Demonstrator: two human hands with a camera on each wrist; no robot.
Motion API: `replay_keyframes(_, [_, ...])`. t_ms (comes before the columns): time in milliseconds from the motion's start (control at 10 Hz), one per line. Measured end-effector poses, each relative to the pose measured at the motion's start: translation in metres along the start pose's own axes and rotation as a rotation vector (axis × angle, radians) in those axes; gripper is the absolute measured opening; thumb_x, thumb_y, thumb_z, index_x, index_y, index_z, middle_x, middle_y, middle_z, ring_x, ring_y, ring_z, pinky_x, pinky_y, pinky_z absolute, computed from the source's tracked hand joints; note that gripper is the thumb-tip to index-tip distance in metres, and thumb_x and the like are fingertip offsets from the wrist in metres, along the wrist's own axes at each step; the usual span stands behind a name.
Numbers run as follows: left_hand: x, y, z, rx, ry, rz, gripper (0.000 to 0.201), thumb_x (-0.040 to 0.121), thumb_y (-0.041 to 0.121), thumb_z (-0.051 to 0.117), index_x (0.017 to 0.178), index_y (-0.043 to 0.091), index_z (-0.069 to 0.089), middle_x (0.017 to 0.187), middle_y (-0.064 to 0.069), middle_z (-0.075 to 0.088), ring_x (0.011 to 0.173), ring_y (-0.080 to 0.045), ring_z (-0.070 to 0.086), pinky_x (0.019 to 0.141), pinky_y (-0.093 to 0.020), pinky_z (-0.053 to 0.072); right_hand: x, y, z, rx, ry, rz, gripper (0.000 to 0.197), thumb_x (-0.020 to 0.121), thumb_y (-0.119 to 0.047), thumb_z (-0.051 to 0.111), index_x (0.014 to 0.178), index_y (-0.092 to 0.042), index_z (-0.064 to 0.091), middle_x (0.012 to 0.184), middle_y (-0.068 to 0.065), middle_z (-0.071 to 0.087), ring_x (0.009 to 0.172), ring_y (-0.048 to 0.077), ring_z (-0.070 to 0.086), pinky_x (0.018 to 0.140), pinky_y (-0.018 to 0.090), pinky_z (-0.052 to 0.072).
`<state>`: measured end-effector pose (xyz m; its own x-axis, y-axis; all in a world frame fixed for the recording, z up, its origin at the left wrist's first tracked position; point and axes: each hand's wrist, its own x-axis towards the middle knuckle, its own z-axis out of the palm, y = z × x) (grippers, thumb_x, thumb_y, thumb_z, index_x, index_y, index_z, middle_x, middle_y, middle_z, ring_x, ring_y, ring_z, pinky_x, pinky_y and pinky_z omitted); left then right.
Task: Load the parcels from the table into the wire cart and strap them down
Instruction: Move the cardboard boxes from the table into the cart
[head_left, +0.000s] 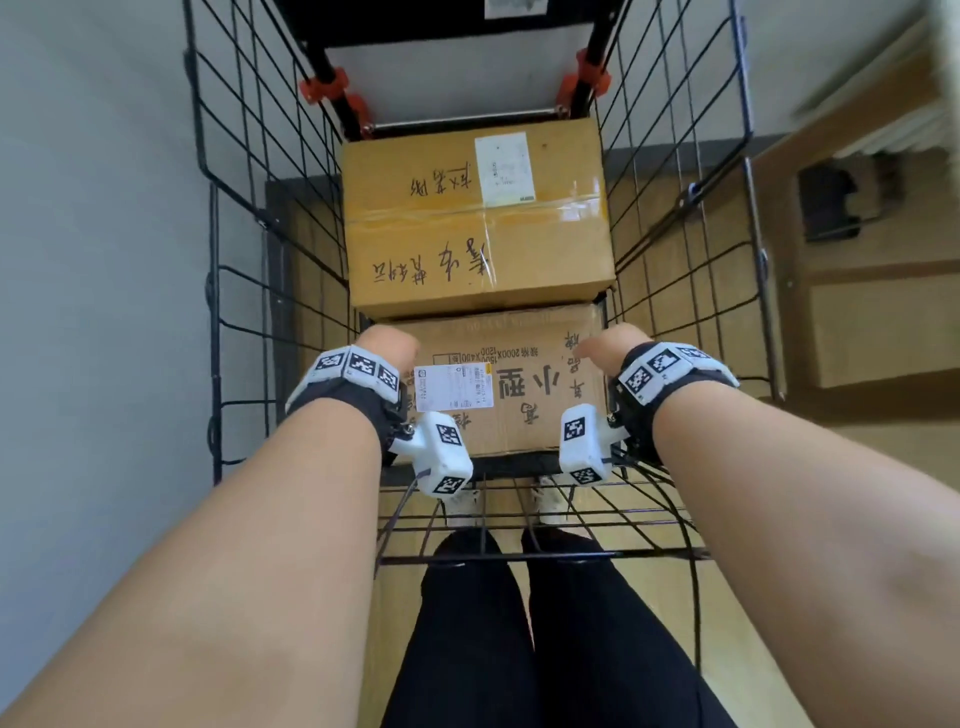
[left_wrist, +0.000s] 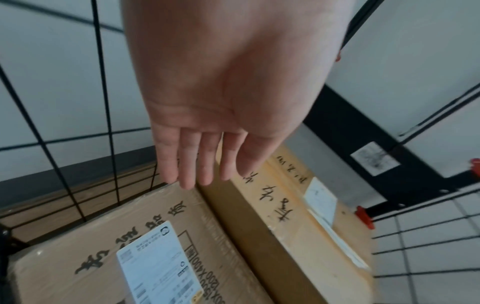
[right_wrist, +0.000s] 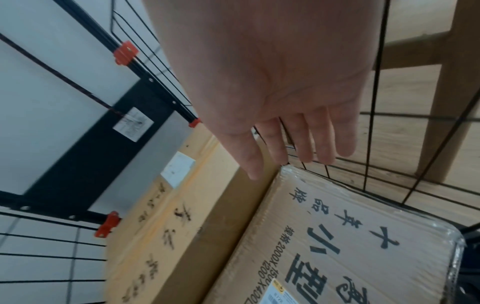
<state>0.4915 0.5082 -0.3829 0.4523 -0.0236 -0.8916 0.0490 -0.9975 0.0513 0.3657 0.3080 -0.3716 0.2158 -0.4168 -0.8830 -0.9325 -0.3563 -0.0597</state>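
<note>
Hovering hands: both reach down into the wire cart (head_left: 244, 291), over the nearer parcel.
Left hand (head_left: 387, 345): at 9 o'clock of the nearer parcel's far edge; its fingers (left_wrist: 187, 164) are straight, close together and hold nothing, tips just above the far left corner.
Right hand (head_left: 605, 343): at 3 o'clock of that same edge; its fingers (right_wrist: 303, 142) are straight, slightly spread and empty, above the far right corner.
Nearer parcel (head_left: 511, 384): a flat brown carton with printed characters and a white label, lying in the cart toward 6 o'clock.
Farther parcel (head_left: 475, 218): a taller taped yellow-brown carton with handwriting, at 12 o'clock, touching the nearer one and standing higher.
Cart frame: black bars with red clamps (head_left: 324, 85) at 12 o'clock.
Floor (head_left: 883, 249): wooden, seen through the mesh.
</note>
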Motion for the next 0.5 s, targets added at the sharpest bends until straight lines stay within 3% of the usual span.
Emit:
replay_keyframes(100, [-0.038,0.009,-0.009,0.193,0.104,0.106,0.036,0.095,0.007,0.050,0.131,0.002,0.051,0.129,-0.011,0.058,0.115,-0.026,0.058,0.092,-0.030,0.051,-0.026,0.004,-0.008,0.156,0.057,-0.049,0.041,0.097,-0.024,0.051,0.131,-0.001,0.053,0.135,0.016,0.054,0.125,0.030,0.051,0.097,0.033,0.043])
replay_keyframes(200, [-0.077,0.023,-0.011,-0.004,0.135,0.160,0.036,0.096,0.008,0.046,0.132,0.001,0.051,0.131,-0.015,0.056,0.119,-0.029,0.056,0.097,-0.033,0.048,-0.061,0.002,-0.023,0.136,0.134,-0.104,0.034,0.099,-0.023,0.049,0.124,0.000,0.056,0.125,0.017,0.060,0.114,0.030,0.058,0.091,0.035,0.047])
replay_keyframes(300, [-0.109,0.028,-0.014,-0.074,0.154,0.263,0.037,0.098,0.009,0.040,0.130,-0.002,0.055,0.132,-0.019,0.057,0.116,-0.031,0.056,0.097,-0.036,0.046,-0.098,0.010,-0.043,0.210,0.167,-0.163,0.036,0.095,-0.026,0.054,0.123,-0.004,0.058,0.123,0.014,0.061,0.113,0.030,0.059,0.090,0.035,0.048])
replay_keyframes(400, [-0.143,0.046,-0.016,-0.033,0.202,0.380,0.036,0.098,0.008,0.039,0.127,-0.001,0.058,0.125,-0.017,0.060,0.091,-0.020,0.049,0.081,-0.030,0.042,-0.135,0.027,-0.065,0.348,0.229,-0.190,0.043,0.090,-0.031,0.062,0.127,-0.007,0.059,0.126,0.013,0.060,0.115,0.030,0.058,0.092,0.036,0.048])
replay_keyframes(500, [-0.181,0.065,-0.012,0.067,0.223,0.467,0.030,0.097,0.008,0.040,0.112,0.004,0.065,0.102,-0.007,0.054,0.082,-0.017,0.049,0.081,-0.031,0.043,-0.172,0.048,-0.086,0.403,0.298,-0.219,0.045,0.089,-0.037,0.063,0.125,-0.010,0.060,0.122,0.008,0.062,0.110,0.026,0.059,0.090,0.035,0.051])
